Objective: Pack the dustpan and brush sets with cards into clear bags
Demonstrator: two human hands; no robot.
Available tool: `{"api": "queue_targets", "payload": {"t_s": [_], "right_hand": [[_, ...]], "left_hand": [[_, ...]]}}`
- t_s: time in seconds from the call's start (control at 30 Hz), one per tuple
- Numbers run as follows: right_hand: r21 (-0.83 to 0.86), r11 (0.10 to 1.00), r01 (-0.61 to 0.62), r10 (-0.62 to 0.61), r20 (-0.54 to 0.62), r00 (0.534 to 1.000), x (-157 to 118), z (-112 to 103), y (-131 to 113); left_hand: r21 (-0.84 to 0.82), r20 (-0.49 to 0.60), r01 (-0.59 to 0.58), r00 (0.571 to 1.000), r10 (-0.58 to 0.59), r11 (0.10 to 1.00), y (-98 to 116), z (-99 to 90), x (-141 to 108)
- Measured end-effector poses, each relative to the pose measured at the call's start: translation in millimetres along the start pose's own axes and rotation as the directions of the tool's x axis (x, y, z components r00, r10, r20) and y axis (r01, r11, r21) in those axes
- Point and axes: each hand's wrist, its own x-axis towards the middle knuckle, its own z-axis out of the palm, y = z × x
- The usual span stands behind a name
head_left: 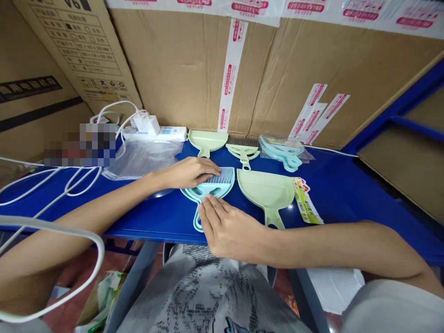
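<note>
A light-blue hand brush (211,189) with grey bristles lies in a matching light-blue dustpan (197,225) near the table's front edge. Across the bristles rests my left hand (194,172), its fingers stretched out to the right and the thumb on the near side. My right hand (231,226) reaches in from the right, fingers extended and lying flat on the brush where its handle begins. Part of the brush is hidden beneath both hands. Just right of them sits a large pale-green dustpan (265,190), its handle towards me.
Behind stand a smaller green dustpan (208,142), a green brush (244,151) and a bagged blue set (282,149). A printed label card (307,203) lies at right. Clear plastic bags (145,159), a power strip (173,133) and white cables (65,185) occupy the left. Cardboard (187,69) walls the back.
</note>
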Motion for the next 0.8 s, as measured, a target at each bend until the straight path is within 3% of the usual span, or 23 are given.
{"api": "queue_targets", "payload": {"t_s": [0.27,0.8], "right_hand": [[-0.014,1.000,0.010,-0.010,-0.026,1.000,1.0,2.6,0.6],[0.064,0.996,0.057,-0.062,0.076,0.995,5.8,-3.0,4.9]], "left_hand": [[-0.031,-0.031,0.002,1.000,-0.003,1.000,-1.4,-0.4,0.5],[0.029,-0.033,-0.005,0.999,0.006,1.000,0.5,4.4,1.0]]}}
